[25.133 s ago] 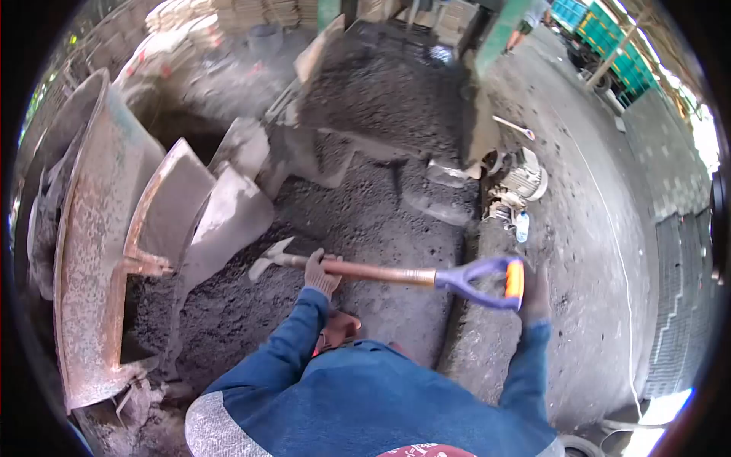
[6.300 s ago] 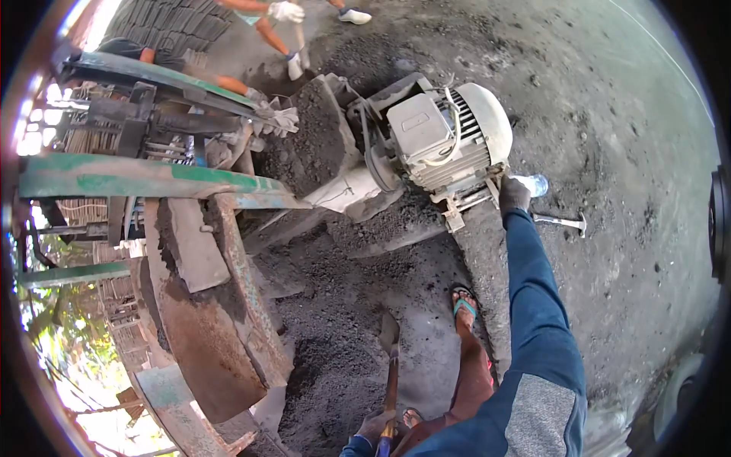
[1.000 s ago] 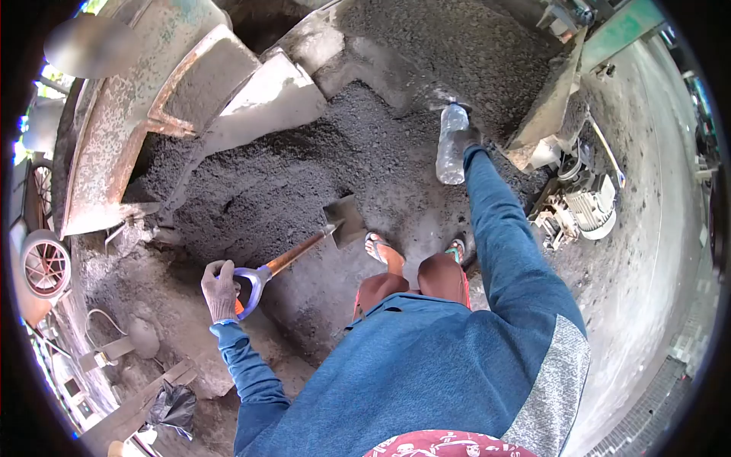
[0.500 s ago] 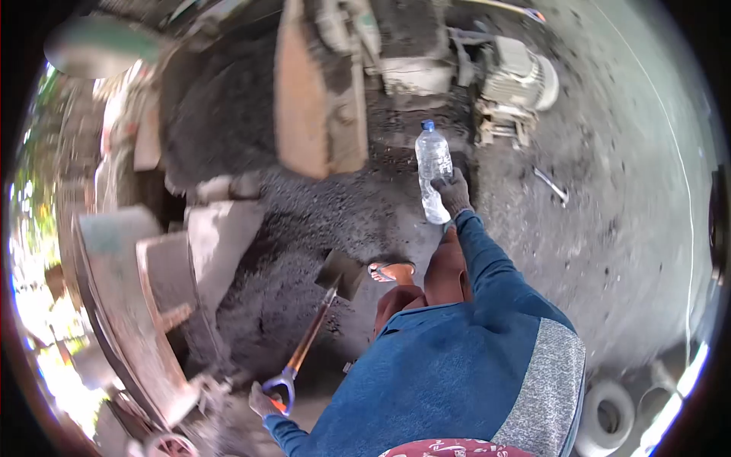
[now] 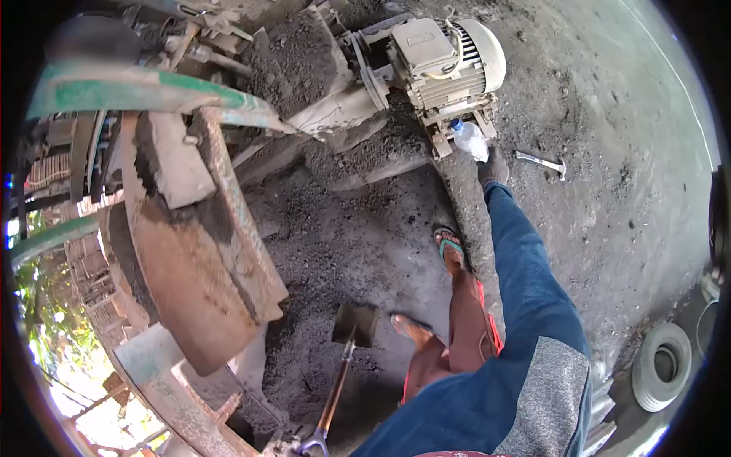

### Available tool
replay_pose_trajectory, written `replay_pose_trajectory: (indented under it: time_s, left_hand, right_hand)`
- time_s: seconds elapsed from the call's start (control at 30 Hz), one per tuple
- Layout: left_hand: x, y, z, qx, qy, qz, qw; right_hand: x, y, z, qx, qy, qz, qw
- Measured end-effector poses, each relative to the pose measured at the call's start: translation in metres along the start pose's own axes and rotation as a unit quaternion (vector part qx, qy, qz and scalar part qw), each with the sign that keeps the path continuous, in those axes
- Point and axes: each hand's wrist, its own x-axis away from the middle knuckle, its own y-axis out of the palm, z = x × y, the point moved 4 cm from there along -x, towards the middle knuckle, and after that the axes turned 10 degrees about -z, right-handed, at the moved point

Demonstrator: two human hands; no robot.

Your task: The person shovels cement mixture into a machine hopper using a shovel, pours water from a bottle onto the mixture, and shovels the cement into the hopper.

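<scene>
One clear, blue-capped bottle (image 5: pixel 468 139) sits tilted in the right hand (image 5: pixel 495 166), fingers wrapped around its lower end, just beside the motor (image 5: pixel 449 76). A hammer (image 5: pixel 539 161) lies near that hand on the ground (image 5: pixel 609 236). Farther off, the shovel's (image 5: pixel 335 392) grip meets the view's bottom edge; the left hand's state cannot be told.

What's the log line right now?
right hand: holding bottle | bottle: capped, near motor | left hand: out of view | shovel blade: near left foot
</scene>
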Motion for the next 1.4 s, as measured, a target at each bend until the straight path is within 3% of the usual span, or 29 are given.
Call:
replay_pose_trajectory:
  time_s: [0.07, 0.2, 0.3, 0.4, 0.43, 0.5, 0.53, 0.57, 0.6, 0.63, 0.67, 0.7, 0.77, 0.8, 0.87, 0.9, 0.93, 0.97, 1.0, 1.07, 1.17, 1.23, 1.27, 1.33, 1.37, 1.4]
  left_hand:
    - [0.006, 0.035, -0.003, -0.027, -0.01, -0.03, 0.999]
    - [0.013, 0.048, -0.003, -0.043, -0.012, -0.05, 0.998]
    - [0.014, 0.005, 0.014, -0.008, 0.032, -0.029, 0.999]
    - [0.018, -0.065, 0.021, 0.059, 0.091, 0.008, 0.994]
    - [0.02, -0.085, 0.017, 0.087, 0.107, 0.017, 0.99]
    - [0.021, -0.109, 0.002, 0.142, 0.12, 0.007, 0.983]
    - [0.017, -0.115, -0.009, 0.173, 0.124, -0.015, 0.977]
    - [0.014, -0.116, -0.02, 0.207, 0.129, -0.048, 0.969]
    - [-0.025, -0.119, -0.034, 0.244, 0.156, -0.114, 0.95]
    - [-0.063, -0.121, -0.047, 0.28, 0.176, -0.182, 0.926]
    - [-0.038, -0.102, -0.032, 0.301, 0.176, -0.234, 0.908]
    - [-0.003, -0.073, -0.009, 0.316, 0.177, -0.288, 0.886]
    - [0.003, -0.05, -0.002, 0.257, 0.29, -0.3, 0.871]
    - [-0.015, -0.034, -0.005, 0.271, 0.288, -0.344, 0.852]
    - [-0.034, 0.003, -0.011, 0.29, 0.331, -0.412, 0.798]
    - [-0.059, 0.022, -0.023, 0.305, 0.321, -0.411, 0.797]
    - [-0.083, 0.041, -0.034, 0.321, 0.31, -0.409, 0.796]
    - [-0.129, 0.07, -0.054, 0.341, 0.243, -0.382, 0.824]
    - [-0.157, 0.094, -0.064, 0.348, 0.24, -0.468, 0.776]
    - [-0.178, 0.115, -0.079, 0.35, 0.227, -0.625, 0.659]
    - [-0.175, 0.089, -0.101, 0.161, 0.262, -0.505, 0.807]
    - [-0.241, 0.123, -0.125, 0.177, 0.254, -0.541, 0.782]
    - [-0.245, 0.132, -0.127, 0.283, 0.122, -0.551, 0.775]
    - [-0.193, 0.121, -0.106, 0.385, -0.037, -0.489, 0.782]
    - [-0.16, 0.11, -0.093, 0.438, -0.109, -0.439, 0.777]
    - [-0.137, 0.101, -0.082, 0.431, -0.103, -0.427, 0.788]
  right_hand:
    - [-0.043, 0.045, 0.008, -0.002, -0.033, 0.013, 0.999]
    - [-0.06, 0.085, -0.038, 0.014, 0.02, -0.2, 0.979]
    - [-0.043, 0.099, -0.031, -0.023, -0.014, -0.021, 0.999]
    - [0.024, 0.096, -0.047, 0.12, -0.108, -0.177, 0.971]
    - [0.048, 0.129, -0.031, 0.159, -0.221, -0.251, 0.929]
    - [0.12, 0.184, -0.013, 0.228, -0.538, -0.302, 0.753]
    - [0.193, 0.171, -0.046, 0.29, -0.554, -0.376, 0.684]
    - [0.237, 0.202, -0.042, 0.237, -0.479, -0.437, 0.723]
    - [0.321, 0.178, -0.079, -0.036, -0.325, -0.556, 0.764]
    - [0.411, 0.143, -0.127, -0.078, -0.308, -0.626, 0.712]
    - [0.501, 0.106, -0.176, -0.116, -0.28, -0.694, 0.654]
    - [0.581, 0.058, -0.231, -0.016, -0.433, -0.64, 0.635]
    - [0.698, 0.035, -0.266, -0.052, -0.451, -0.698, 0.554]
    - [0.743, 0.025, -0.275, -0.071, -0.454, -0.717, 0.524]
    - [0.807, -0.005, -0.306, 0.008, -0.546, -0.595, 0.59]
    - [0.829, -0.014, -0.314, 0.046, -0.588, -0.527, 0.612]
    - [0.838, -0.008, -0.308, 0.068, -0.565, -0.513, 0.643]
    - [0.84, 0.004, -0.302, 0.086, -0.541, -0.498, 0.673]
    - [0.841, 0.014, -0.295, 0.102, -0.515, -0.48, 0.702]
    - [0.852, 0.02, -0.279, 0.048, -0.545, -0.489, 0.679]
    - [0.867, 0.008, -0.252, -0.044, -0.536, -0.516, 0.666]
    - [0.875, -0.011, -0.239, -0.098, -0.501, -0.542, 0.668]
    - [0.876, -0.036, -0.235, -0.145, -0.482, -0.545, 0.671]
    - [0.87, -0.098, -0.221, -0.25, -0.48, -0.46, 0.704]
    - [0.856, -0.135, -0.204, -0.191, -0.51, -0.334, 0.769]
    - [0.843, -0.174, -0.183, -0.122, -0.526, -0.205, 0.816]
